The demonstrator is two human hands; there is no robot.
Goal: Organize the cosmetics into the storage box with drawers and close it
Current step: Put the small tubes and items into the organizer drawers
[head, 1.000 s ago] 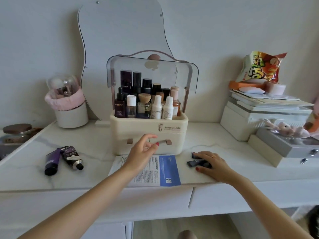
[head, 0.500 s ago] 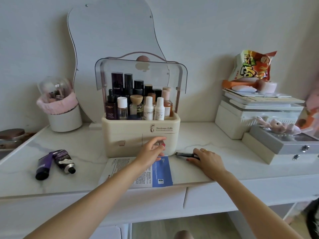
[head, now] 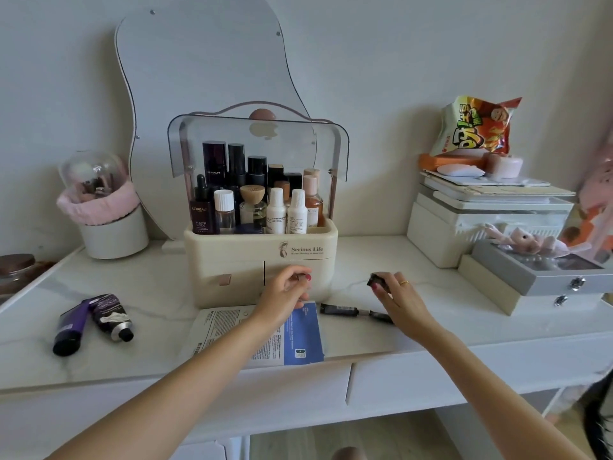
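Note:
The cream storage box (head: 232, 254) stands mid-table with its clear lid (head: 258, 141) raised and several bottles in the top tray. My left hand (head: 285, 293) pinches the handle of the right drawer, which looks shut. My right hand (head: 398, 300) holds a small dark cosmetic (head: 375, 279) lifted just off the table, right of the box. A slim dark tube (head: 351, 310) lies under that hand. Two dark tubes (head: 93, 322) lie at the left. A mask sachet (head: 232, 330) lies in front of the box, partly under my left forearm.
A wavy mirror (head: 199, 61) leans on the wall behind the box. A white pot with a pink cloth (head: 109, 224) stands at the left. Stacked white boxes (head: 481, 220), a snack bag (head: 474, 127) and a grey jewellery box (head: 547, 277) fill the right side.
My left hand has reached forward from above the sachet to the right drawer's handle. My right hand has picked one dark cosmetic up off the table, leaving the slim tube lying there.

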